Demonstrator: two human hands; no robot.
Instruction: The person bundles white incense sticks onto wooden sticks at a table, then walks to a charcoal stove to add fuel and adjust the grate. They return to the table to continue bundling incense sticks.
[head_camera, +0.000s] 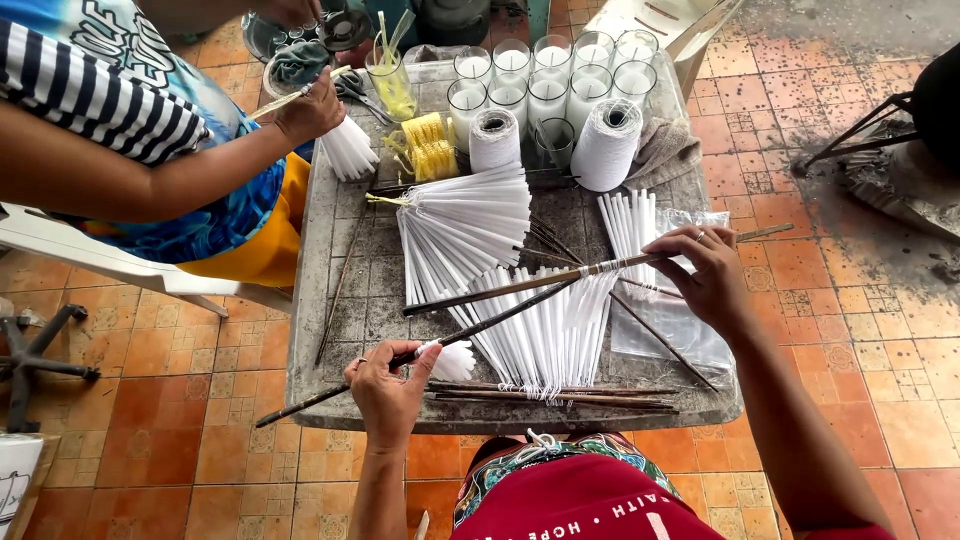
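Left hand (388, 392) grips dark rod (440, 343) at near bench (330, 300) edge. Right hand (706, 272) pinches pale stick (520, 287) at right, white wicks (555, 335) draped over both, mid-bench. Glass candle jars (545, 80) far side. Co-worker's hand (312, 108) far left.

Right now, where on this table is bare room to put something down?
Bare table lies left of the fanned white candles, beyond the left hand. The far edge, with glass candle jars and string spools, is crowded.
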